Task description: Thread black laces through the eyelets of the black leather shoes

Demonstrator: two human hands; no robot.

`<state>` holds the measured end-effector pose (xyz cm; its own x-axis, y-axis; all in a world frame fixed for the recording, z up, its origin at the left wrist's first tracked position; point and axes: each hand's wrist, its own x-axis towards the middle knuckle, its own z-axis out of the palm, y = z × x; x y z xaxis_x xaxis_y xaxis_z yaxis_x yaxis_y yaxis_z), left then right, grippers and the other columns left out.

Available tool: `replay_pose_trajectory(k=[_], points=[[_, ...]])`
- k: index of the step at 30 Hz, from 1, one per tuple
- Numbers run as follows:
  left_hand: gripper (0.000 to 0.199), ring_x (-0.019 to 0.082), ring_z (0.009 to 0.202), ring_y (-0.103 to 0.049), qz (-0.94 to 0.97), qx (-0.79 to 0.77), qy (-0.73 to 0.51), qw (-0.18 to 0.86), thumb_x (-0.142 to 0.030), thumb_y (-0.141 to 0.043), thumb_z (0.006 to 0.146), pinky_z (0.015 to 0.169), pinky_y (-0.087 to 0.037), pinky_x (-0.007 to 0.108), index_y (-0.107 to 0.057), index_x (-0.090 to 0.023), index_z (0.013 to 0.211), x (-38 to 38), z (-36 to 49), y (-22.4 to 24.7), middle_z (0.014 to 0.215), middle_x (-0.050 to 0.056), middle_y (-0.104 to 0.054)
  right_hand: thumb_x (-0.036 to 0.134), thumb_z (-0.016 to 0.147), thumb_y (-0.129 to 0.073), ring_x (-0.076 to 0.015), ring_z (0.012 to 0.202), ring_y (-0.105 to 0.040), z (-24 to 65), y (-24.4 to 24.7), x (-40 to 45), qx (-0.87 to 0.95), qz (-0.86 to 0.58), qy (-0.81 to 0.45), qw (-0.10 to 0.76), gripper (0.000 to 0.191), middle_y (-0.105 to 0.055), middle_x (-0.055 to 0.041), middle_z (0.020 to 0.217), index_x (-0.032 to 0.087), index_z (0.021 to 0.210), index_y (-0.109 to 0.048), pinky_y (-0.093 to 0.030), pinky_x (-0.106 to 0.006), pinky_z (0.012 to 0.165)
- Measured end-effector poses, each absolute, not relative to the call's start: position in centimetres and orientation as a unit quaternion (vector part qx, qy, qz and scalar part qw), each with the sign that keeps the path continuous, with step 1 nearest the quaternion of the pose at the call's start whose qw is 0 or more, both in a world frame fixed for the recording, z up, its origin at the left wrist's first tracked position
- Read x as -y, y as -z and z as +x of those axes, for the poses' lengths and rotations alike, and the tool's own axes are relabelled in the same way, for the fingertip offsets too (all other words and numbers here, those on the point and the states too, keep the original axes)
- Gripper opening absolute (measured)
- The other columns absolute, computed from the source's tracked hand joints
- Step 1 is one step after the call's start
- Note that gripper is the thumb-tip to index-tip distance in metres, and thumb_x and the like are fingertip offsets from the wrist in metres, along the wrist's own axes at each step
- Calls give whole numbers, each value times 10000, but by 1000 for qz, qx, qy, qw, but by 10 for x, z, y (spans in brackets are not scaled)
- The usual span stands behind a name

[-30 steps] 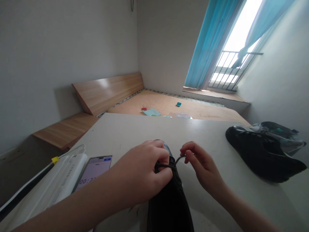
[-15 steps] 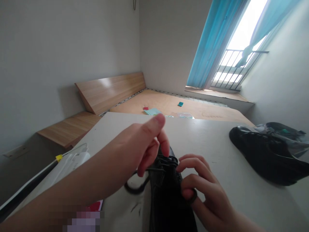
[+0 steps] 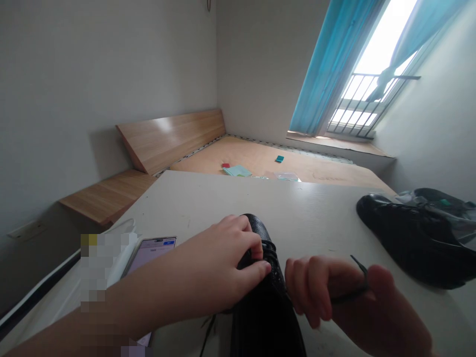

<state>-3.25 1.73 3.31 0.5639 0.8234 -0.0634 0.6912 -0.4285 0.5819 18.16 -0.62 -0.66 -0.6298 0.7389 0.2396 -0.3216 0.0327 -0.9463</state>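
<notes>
A black shoe [image 3: 266,312] lies on the white table with its toe pointing away from me. My left hand [image 3: 238,263] rests over the front of its lacing, fingers bent against the laces; what its fingertips pinch, if anything, is too small to tell. To the right of the shoe, my right hand [image 3: 334,292] is curled with a dark lace [image 3: 351,296] running through it, the tip sticking up by the thumb. Another lace end [image 3: 208,334] hangs down on the shoe's left side.
A second black shoe [image 3: 412,243] stands at the right beside clear plastic wrapping [image 3: 461,218]. At the left are a phone [image 3: 158,248] and a white object with a cable. Beyond the white table [image 3: 208,198] is a bed board [image 3: 316,171] with small items.
My left hand has lowered onto the laces, uncovering the phone and the shoe's toe. My right hand has moved away to the right, turned over, and now holds the lace out.
</notes>
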Motion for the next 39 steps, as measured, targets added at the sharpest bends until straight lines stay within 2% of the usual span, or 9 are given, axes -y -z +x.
replay_pose_trajectory(k=[5, 11, 13, 16, 19, 23, 27, 34, 39], points=[[409, 134, 645, -506, 744, -437, -220, 456, -561, -459, 914, 589, -384, 254, -522, -215, 705, -19, -35, -45, 686, -43, -540, 744, 879, -289, -198, 673, -502, 184, 7, 3, 494, -158, -747, 415, 697, -560, -49, 638, 183, 836, -701, -380, -315, 669], [443, 78, 465, -364, 677, -407, -416, 450, -483, -456, 931, 450, -314, 195, -551, -210, 594, -16, -42, -63, 526, -61, -429, 500, 889, -504, -136, 534, -489, 188, 14, -14, 400, -273, -719, 498, 374, -540, -13, 567, 192, 749, -663, -387, -260, 549], [492, 90, 456, -354, 692, -418, -356, 469, -503, -441, 913, 442, -306, 218, -517, -200, 532, -14, -46, -67, 502, -45, -414, 455, 877, -550, -126, 524, -467, 187, 16, -16, 432, -363, -651, 507, 310, -524, 4, 560, 200, 720, -631, -380, -254, 536], [445, 109, 439, -358, 740, -416, -165, 502, -482, -462, 871, 426, -272, 255, -523, -204, 528, -11, -49, -66, 469, -35, -403, 411, 856, -614, -129, 578, -455, 183, 18, -12, 584, -473, -496, 436, 256, -509, 16, 592, 198, 714, -598, -383, -263, 574], [383, 113, 454, -372, 811, -442, -67, 377, -428, -478, 873, 439, -236, 276, -548, -205, 569, -14, -47, -57, 478, -39, -416, 327, 845, -609, -145, 668, -475, 179, 20, -5, 721, -472, -391, 324, 179, -523, 9, 695, 204, 726, -557, -396, -283, 630], [196, 134, 597, -486, 854, -460, -94, 225, -329, -496, 861, 526, -293, 280, -591, -234, 718, -21, -39, -41, 653, -47, -567, 294, 868, -551, -141, 702, -478, 176, 24, -4, 743, -481, -375, 275, 98, -525, 11, 800, 219, 813, -522, -399, -277, 620], [135, 182, 812, -550, 858, -451, -112, 221, -261, -494, 820, 682, -382, 311, -624, -251, 853, -22, -30, -30, 882, -14, -602, 280, 901, -496, -130, 697, -464, 176, 28, -8, 729, -471, -405, 288, 116, -501, 17, 787, 217, 804, -504, -394, -263, 623], [159, 227, 949, -516, 852, -443, -126, 247, -256, -521, 738, 808, -413, 377, -599, -242, 876, -17, -25, -20, 957, 14, -532, 256, 933, -490, -124, 739, -476, 175, 32, -6, 740, -438, -394, 324, 123, -524, 19, 823, 221, 822, -531, -404, -248, 675], [49, 192, 905, -497, 837, -419, -168, 310, -195, -537, 698, 770, -404, 325, -526, -210, 744, -19, -25, -24, 900, -10, -518, 244, 945, -495, -134, 794, -499, 176, 35, -6, 743, -416, -397, 341, 73, -534, 8, 875, 237, 891, -543, -421, -253, 706]])
